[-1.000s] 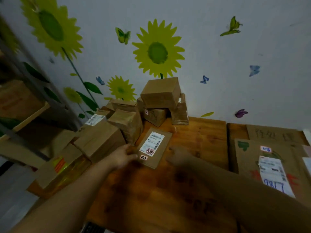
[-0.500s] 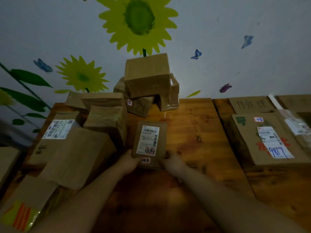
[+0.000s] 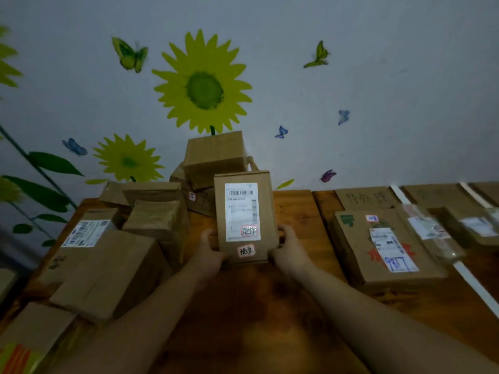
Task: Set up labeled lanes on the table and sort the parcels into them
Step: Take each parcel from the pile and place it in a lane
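Grey wall [image 3: 405, 49] — sunflower decals [image 3: 204, 90], butterfly stickers [image 3: 131, 55]

The flat parcel [image 3: 356, 252] near the right edge of the table [image 3: 294, 211] carries a white label [image 3: 391, 249] with "9817" handwritten in blue at its near end. Its printed lines and the small blue-inked sticker [image 3: 372, 218] above it are too small to read. At the far edge behind it lies a cardboard sign [image 3: 364, 198] with three handwritten Chinese characters, seemingly 待处理. The lifted parcel [image 3: 266, 211] bears a shipping label [image 3: 241, 209] with a barcode and illegible print, plus two red-edged stickers [image 3: 246, 251] with handwritten characters that cannot be made out. The left-edge box [image 3: 112, 215] has a barcoded label [image 3: 86, 233], also unreadable.
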Motion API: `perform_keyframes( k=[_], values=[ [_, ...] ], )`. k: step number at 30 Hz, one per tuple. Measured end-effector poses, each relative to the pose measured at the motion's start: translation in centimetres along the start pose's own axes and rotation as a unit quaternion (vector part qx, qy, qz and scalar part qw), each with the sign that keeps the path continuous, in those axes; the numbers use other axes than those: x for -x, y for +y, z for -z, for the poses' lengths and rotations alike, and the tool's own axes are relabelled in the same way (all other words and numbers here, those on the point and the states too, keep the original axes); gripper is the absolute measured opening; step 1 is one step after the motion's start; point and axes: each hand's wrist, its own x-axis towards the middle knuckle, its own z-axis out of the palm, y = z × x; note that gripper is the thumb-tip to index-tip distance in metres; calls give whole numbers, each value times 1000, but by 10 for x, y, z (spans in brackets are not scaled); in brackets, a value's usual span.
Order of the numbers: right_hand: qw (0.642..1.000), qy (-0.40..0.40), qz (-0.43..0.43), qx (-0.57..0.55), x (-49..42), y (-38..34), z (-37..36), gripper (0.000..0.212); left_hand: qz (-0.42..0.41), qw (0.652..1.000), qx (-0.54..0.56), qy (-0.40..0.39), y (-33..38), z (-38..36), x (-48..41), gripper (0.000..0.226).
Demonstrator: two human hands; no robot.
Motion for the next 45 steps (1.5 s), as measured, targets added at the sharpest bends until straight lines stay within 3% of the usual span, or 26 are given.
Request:
perform_keyframes(
  k=[8, 16, 21, 27, 34, 37, 41, 45],
  values=[
    [975, 50, 211, -45, 24, -46, 92, 45, -177, 982, 32, 60, 93, -40, 54, 59],
    [949, 68, 299, -69, 55, -74, 137, 48, -299, 949, 54, 87, 144, -55, 106, 58],
    [938, 92, 324, -79, 78, -81, 148, 52, -346, 935, 52, 61, 159, -53, 127, 61],
    [948, 129, 286, -52, 101, -68, 157, 48, -315, 948, 35, 13, 158, -64, 134, 57],
    [975, 161, 151, -17, 147, 17, 178, 52, -200, 974, -24, -105, 117, -135, 138, 46],
    [972, 199, 126, -7, 175, 56, 210, 38, -171, 971, -57, -158, 106, -184, 146, 45],
    [961, 260, 89, 0, 208, 92, 262, 38, -171, 956, -92, -218, 100, -252, 169, 45],
    [955, 295, 34, 6, 234, 130, 316, 59, -160, 943, -130, -263, 100, -319, 189, 40]
  ],
)
